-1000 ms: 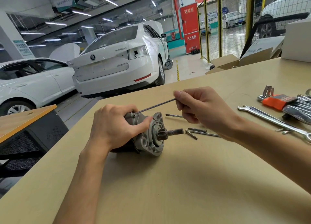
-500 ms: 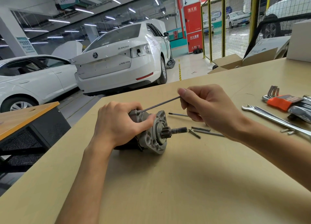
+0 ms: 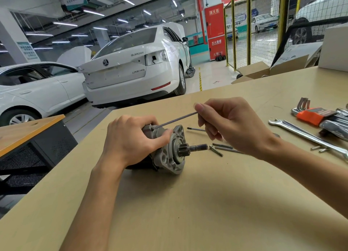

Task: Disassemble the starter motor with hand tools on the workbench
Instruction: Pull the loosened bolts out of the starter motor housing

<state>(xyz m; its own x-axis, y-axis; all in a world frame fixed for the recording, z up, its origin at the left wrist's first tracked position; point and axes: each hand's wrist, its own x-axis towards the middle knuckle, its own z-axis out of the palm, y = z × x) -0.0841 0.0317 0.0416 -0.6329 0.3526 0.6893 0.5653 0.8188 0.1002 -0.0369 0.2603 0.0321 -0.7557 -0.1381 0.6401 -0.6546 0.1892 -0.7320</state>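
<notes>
Motor lies on the bench, gripped by the left hand. Right hand, at 3 o'clock, pinches a long rod whose tip sits in the housing top; little has changed over the last second, so extraction looks barely begun.

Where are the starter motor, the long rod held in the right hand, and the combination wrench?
starter motor (image 3: pixel 174 157): head view, on its silver end flange.
long rod (image 3: pixel 176 120): head view, mid-shaft between motor and fingers.
combination wrench (image 3: pixel 305 136): head view, on its shank.
</notes>
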